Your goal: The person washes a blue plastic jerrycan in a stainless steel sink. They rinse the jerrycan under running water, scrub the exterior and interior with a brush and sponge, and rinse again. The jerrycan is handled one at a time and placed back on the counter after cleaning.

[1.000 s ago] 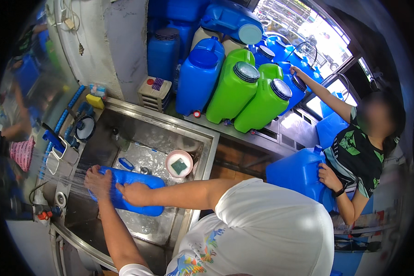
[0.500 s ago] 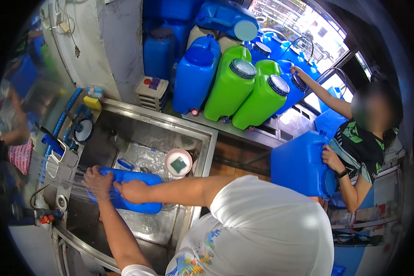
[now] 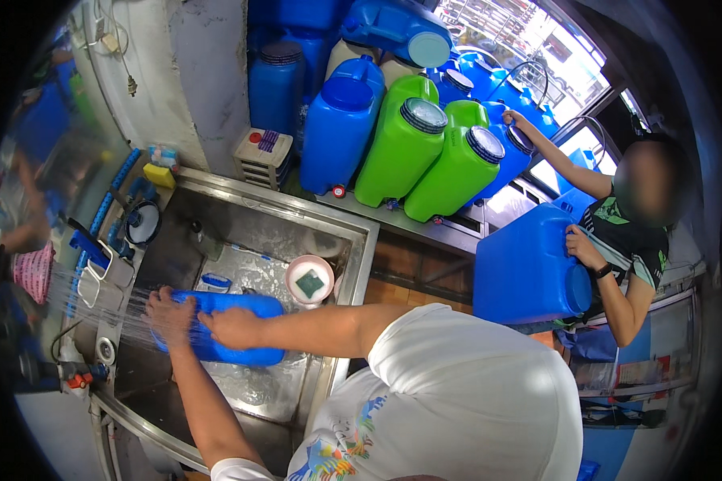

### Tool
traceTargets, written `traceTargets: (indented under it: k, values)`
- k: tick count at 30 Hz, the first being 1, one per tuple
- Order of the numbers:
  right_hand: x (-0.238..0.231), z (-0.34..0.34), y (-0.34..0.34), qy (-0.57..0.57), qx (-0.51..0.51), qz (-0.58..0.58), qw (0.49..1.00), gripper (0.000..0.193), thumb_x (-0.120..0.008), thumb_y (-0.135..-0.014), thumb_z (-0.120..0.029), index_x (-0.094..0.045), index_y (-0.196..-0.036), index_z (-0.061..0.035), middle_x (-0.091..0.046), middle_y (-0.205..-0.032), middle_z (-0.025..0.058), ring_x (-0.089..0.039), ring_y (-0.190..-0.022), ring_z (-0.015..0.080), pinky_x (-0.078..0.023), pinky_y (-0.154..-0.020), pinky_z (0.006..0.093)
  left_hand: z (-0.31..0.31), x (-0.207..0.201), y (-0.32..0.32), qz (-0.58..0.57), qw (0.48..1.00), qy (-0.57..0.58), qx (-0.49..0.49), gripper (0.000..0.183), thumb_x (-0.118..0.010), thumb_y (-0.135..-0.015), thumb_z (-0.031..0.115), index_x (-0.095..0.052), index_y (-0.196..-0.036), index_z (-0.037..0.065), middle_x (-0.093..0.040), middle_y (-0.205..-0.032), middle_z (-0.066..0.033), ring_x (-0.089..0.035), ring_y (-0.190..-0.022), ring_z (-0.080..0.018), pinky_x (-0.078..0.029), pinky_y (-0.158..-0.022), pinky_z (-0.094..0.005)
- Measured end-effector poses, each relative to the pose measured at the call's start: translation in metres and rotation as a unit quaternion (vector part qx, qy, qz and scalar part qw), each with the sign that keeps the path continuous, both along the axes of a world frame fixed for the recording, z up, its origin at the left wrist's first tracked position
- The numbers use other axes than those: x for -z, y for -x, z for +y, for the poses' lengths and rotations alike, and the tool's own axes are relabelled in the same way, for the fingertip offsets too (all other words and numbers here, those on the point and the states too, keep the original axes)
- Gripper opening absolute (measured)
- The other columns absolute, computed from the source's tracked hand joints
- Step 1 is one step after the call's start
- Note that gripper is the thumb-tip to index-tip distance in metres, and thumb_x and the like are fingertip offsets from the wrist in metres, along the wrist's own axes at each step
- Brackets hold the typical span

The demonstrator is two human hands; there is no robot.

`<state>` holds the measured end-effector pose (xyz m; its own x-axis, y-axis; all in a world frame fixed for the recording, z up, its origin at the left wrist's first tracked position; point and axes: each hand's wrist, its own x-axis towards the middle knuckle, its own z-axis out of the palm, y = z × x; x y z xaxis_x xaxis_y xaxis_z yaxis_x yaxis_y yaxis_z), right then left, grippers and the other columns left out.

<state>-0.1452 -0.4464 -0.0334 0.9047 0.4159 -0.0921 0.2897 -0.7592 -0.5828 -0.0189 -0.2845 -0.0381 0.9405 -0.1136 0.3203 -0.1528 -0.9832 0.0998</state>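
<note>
A blue plastic water jug lies on its side in the steel sink. My right hand is closed at the top of the jug, its fingers around what looks like the handle. At the jug's left end, my left hand rests with fingers spread, and a fan of water sprays across it toward the left wall. The jug's mouth is hidden by that hand and the spray.
A pink bowl with a green scouring pad and a blue brush sit in the sink. Green jugs and several blue jugs line the counter behind. At right, a co-worker holds a blue jug and touches another jug's top.
The co-worker's held jug and the hand on it have shifted slightly up and to the right in the picture. My hands and the jug in the sink stay nearly in place.
</note>
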Motion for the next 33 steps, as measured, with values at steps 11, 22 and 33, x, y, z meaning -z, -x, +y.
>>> traceTargets:
  k: [11, 22, 33]
  values:
    - [-0.01, 0.008, 0.005, -0.024, 0.006, 0.035, 0.999, 0.06, -0.058, -0.096, -0.025, -0.039, -0.149, -0.0017, -0.064, -0.116, 0.0265, -0.067, -0.096, 0.0452, -0.054, -0.084, 0.0553, 0.018, 0.025, -0.017, 0.093, 0.994, -0.012, -0.059, 0.034, -0.07, -0.079, 0.032, -0.07, -0.108, 0.015, -0.069, -0.115, -0.0184, -0.069, -0.103, -0.0365, -0.056, -0.088, -0.0463]
    - [-0.008, 0.005, -0.088, 0.083, -0.027, 0.065, 0.994, 0.047, -0.06, -0.092, -0.026, -0.058, -0.131, -0.0016, -0.072, -0.107, 0.0222, -0.07, -0.097, 0.0404, -0.056, -0.082, 0.0508, 0.007, 0.063, 0.055, 0.012, 0.886, 0.461, -0.052, 0.07, -0.061, -0.1, 0.035, -0.036, -0.151, -0.005, -0.04, -0.153, -0.027, -0.038, -0.142, -0.035, -0.031, -0.117, -0.0424]
    - [-0.009, 0.116, -0.125, 0.067, -0.201, -0.048, 0.976, 0.032, -0.069, -0.081, -0.022, -0.076, -0.105, -0.0019, -0.074, -0.108, 0.0181, -0.071, -0.1, 0.0364, -0.055, -0.085, 0.0522, 0.063, 0.038, 0.107, 0.09, 0.66, 0.745, -0.044, 0.067, -0.06, -0.1, 0.009, -0.024, -0.157, 0.005, -0.06, -0.133, -0.0153, -0.062, -0.115, -0.0231, -0.047, -0.101, -0.0344]
